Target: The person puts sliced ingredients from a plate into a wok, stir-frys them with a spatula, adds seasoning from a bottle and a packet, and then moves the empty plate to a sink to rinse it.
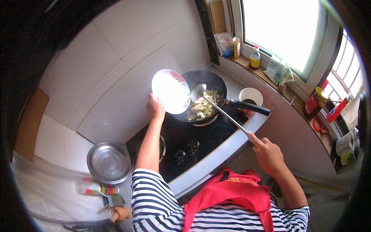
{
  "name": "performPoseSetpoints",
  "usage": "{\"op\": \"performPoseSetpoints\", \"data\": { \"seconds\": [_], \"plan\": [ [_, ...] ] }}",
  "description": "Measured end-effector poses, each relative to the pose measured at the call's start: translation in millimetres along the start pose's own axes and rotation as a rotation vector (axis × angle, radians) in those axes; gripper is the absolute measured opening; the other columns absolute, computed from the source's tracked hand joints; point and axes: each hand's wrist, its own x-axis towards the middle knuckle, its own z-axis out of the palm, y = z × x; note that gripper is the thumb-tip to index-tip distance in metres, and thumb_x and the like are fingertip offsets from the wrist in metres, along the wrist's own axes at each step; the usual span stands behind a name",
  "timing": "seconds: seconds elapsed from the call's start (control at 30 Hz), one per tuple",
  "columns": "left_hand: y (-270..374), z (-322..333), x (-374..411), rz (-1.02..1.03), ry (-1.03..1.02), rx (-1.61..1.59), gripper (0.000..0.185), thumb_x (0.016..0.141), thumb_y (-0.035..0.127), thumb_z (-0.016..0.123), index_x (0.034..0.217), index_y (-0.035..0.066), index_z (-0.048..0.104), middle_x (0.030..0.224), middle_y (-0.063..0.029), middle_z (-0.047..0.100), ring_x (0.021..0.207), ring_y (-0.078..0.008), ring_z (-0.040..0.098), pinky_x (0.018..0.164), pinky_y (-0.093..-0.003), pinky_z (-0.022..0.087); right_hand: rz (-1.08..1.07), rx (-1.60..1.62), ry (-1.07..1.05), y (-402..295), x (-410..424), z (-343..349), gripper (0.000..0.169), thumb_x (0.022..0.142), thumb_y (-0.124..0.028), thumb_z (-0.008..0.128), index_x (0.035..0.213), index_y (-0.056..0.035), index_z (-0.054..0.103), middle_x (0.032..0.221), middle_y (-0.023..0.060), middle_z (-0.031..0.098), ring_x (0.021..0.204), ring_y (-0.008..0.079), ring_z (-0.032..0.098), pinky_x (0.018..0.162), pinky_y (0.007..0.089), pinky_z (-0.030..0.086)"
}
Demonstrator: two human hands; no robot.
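My left hand (pixel 156 108) grips the edge of a white plate (pixel 171 92) with red flowers on its rim. The plate is tilted over the left side of a black wok (pixel 218 78), and its surface looks bare in the glare. My right hand (pixel 268 152) holds the long handle of a metal ladle (pixel 198 91), whose bowl is inside the wok. Chopped pale and green food pieces (pixel 200 110) lie in the wok beside the ladle. The wok sits on a black glass gas stove (pixel 171 130), its black handle (pixel 250 107) pointing right.
A white bowl (pixel 251 94) stands right of the wok, under its handle. The windowsill holds an oil bottle (pixel 254 58), a red-labelled jar (pixel 316 101) and plastic bags (pixel 276 69). Left of the stove are a stacked metal basin (pixel 108 162), jars (pixel 89 188) and a wooden mortar (pixel 121 214).
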Motion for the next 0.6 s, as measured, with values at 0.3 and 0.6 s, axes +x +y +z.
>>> {"op": "performPoseSetpoints", "data": {
  "seconds": [0.3, 0.6],
  "plan": [
    [12.2, -2.0, 0.7, 0.073, -0.023, 0.091, 0.017, 0.076, 0.015, 0.045, 0.083, 0.0, 0.042, 0.079, -0.0207, 0.054, 0.073, -0.0372, 0.053, 0.063, -0.045, 0.042, -0.047, -0.042, -0.001, -12.3, 28.3, 22.6, 0.049, 0.077, -0.012, 0.045, 0.123, -0.0257, 0.033, 0.075, 0.014, 0.05, 0.062, 0.0284, 0.056, 0.053, 0.0379, 0.046],
    [-6.7, -8.6, 1.2, 0.082, 0.042, 0.107, 0.017, 0.077, 0.015, 0.045, 0.083, 0.0, 0.042, 0.075, -0.0211, 0.055, 0.071, -0.0373, 0.054, 0.062, -0.0454, 0.042, -0.039, -0.134, 0.003, 2.6, 0.1, 2.6, 0.052, 0.075, -0.007, 0.045, 0.122, -0.0246, 0.034, 0.075, 0.0122, 0.049, 0.062, 0.0263, 0.055, 0.052, 0.0354, 0.045]
  ]
}}
